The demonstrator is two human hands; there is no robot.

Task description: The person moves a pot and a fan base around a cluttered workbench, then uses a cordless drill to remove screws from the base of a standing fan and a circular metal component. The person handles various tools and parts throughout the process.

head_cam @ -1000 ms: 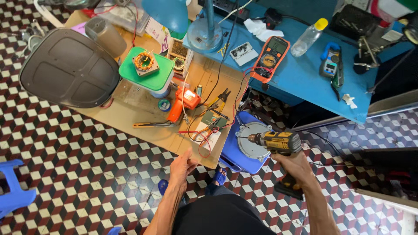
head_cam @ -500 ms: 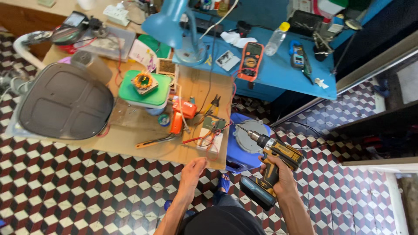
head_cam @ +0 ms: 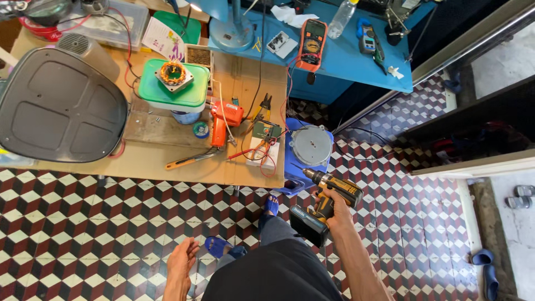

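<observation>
My right hand grips a yellow and black cordless drill by its handle, its chuck pointing left toward a round grey metal disc on a blue stool. My left hand hangs open over the patterned floor, holding nothing, below the wooden table's front edge. My dark trousers and blue sandals show at the bottom.
On the wooden table lie an orange heat gun, a circuit board with red wires, a green-lidded tub with a copper coil and a grey chair seat. A blue bench behind carries an orange multimeter and a bottle.
My left hand has dropped away from the table edge to hang low over the floor. The drill has come down and back from the disc. The view has swung right and pulled back.
</observation>
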